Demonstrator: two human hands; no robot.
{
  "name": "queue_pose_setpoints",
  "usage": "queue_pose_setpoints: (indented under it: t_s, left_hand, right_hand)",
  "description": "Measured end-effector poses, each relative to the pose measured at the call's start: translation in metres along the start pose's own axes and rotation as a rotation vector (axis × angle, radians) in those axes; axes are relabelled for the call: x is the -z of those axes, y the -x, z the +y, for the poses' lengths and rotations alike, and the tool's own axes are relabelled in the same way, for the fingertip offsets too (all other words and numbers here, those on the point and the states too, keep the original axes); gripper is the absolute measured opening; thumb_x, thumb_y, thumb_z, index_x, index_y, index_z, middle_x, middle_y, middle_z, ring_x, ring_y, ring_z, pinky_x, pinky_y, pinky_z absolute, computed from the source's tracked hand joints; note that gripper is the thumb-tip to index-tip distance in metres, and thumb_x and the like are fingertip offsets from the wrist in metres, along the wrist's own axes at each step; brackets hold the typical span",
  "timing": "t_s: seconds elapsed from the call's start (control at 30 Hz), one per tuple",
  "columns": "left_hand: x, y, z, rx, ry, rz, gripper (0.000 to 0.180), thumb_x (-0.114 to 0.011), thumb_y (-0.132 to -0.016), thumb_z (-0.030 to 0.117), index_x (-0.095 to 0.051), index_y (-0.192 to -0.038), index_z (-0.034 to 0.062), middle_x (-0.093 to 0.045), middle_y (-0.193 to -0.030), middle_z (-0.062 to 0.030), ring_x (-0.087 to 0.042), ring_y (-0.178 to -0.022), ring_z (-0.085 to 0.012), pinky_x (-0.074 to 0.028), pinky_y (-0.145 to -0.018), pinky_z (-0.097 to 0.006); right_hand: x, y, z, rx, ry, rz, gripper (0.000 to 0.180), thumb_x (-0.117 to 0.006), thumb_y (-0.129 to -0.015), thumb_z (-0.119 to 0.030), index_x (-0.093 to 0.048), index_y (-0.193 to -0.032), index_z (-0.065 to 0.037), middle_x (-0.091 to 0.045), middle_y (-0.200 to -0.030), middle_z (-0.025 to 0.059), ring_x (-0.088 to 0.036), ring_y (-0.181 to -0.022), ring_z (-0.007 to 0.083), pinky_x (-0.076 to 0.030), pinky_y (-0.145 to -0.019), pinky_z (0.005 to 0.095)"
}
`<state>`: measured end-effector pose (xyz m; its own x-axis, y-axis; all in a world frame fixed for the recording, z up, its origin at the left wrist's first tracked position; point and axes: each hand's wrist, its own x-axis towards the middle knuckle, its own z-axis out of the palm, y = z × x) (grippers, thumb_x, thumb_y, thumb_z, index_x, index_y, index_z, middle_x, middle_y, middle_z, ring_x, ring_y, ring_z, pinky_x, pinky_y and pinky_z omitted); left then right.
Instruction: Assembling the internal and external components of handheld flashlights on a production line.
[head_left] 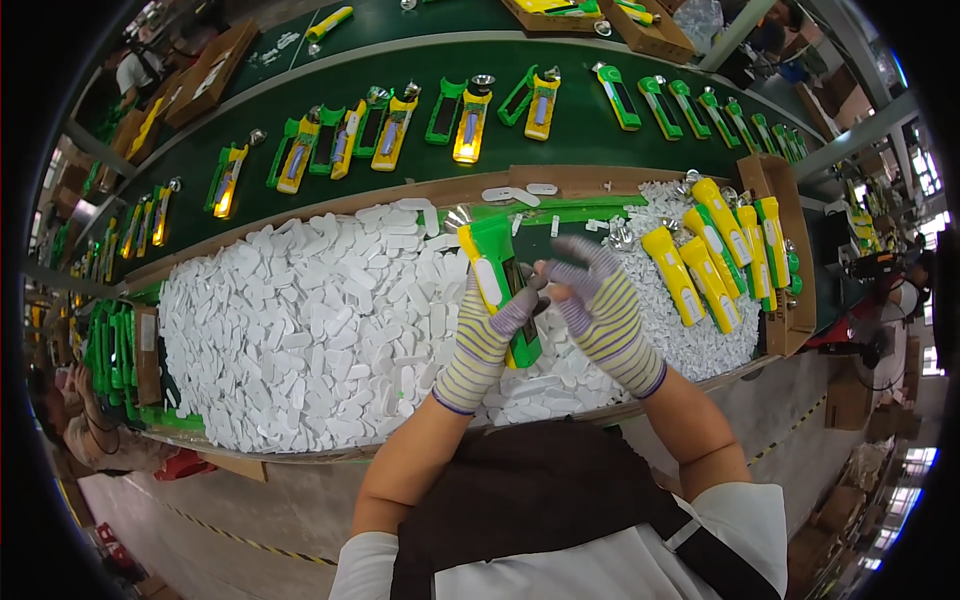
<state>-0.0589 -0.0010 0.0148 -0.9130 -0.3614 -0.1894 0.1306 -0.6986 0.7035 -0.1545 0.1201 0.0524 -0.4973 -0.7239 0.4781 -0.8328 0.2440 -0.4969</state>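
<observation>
My left hand (497,325), in a striped fingerless-tipped glove, is closed round a green and yellow flashlight (489,262). The flashlight is tilted, its shiny reflector at the upper left and its dark open side toward my right hand. A white oval piece shows on its yellow side. My right hand (612,318), gloved the same way, has its thumb and a fingertip drawn together by the flashlight's edge, while other fingers reach upward. Whatever lies between those tips is hidden. Beneath both hands spreads a large heap of white oval plastic pieces (310,320).
Small white parts (650,345) are piled on the right, with several yellow and green flashlights (675,275) lying on them beside a cardboard wall (785,315). Beyond, a green conveyor belt (570,150) carries opened flashlights, some lit. Green casings (110,345) stand at the left near another person's arm.
</observation>
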Motion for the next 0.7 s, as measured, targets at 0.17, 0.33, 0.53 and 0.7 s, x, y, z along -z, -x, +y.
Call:
queue_pose_setpoints:
  t_s: [0.17, 0.33, 0.53, 0.7]
  left_hand:
    - [-0.036, 0.013, -0.022, 0.109, -0.389, -0.370, 0.077, -0.058, -0.078, 0.005, -0.015, -0.142, 0.0072, -0.046, -0.097, -0.0039, -0.048, -0.080, -0.0102, -0.044, -0.071, -0.024]
    - [-0.009, -0.017, -0.022, 0.480, -0.101, -0.367, 0.078, -0.070, -0.078, 0.021, -0.022, -0.139, 0.0110, -0.049, -0.093, -0.0017, -0.053, -0.081, -0.0110, -0.048, -0.075, -0.027]
    - [0.002, -0.030, -0.011, 0.306, 0.283, -0.327, 0.068, -0.075, -0.072, 0.037, -0.044, -0.126, 0.0100, -0.059, -0.102, -0.0087, -0.060, -0.094, -0.0225, -0.051, -0.081, -0.037]
    - [0.006, -0.029, -0.009, 0.197, 0.123, -0.178, 0.045, -0.074, -0.075, 0.027, -0.049, -0.106, 0.0064, -0.059, -0.092, -0.0063, -0.061, -0.085, -0.0195, -0.051, -0.078, -0.035]
  right_hand:
    - [0.011, -0.035, 0.034, -0.069, -0.331, -0.215, 0.063, -0.037, -0.089, -0.059, -0.064, -0.077, -0.003, -0.063, -0.066, 0.0072, -0.062, -0.067, 0.0234, -0.049, -0.066, 0.0339]
    - [0.011, -0.066, 0.094, -0.352, -0.270, -0.283, 0.041, -0.053, -0.088, -0.042, -0.066, -0.092, -0.003, -0.064, -0.073, 0.0106, -0.063, -0.071, 0.0225, -0.049, -0.067, 0.0296]
    - [-0.009, -0.063, 0.177, -0.428, 0.435, -0.982, 0.027, -0.070, -0.075, -0.028, -0.067, -0.097, -0.013, -0.067, -0.089, 0.0112, -0.063, -0.085, 0.0288, -0.049, -0.075, 0.0381]
    - [-0.007, -0.052, 0.164, -0.299, 0.318, -0.731, 0.023, -0.070, -0.074, -0.024, -0.064, -0.085, -0.004, -0.065, -0.074, 0.0133, -0.063, -0.069, 0.0280, -0.050, -0.065, 0.0359]
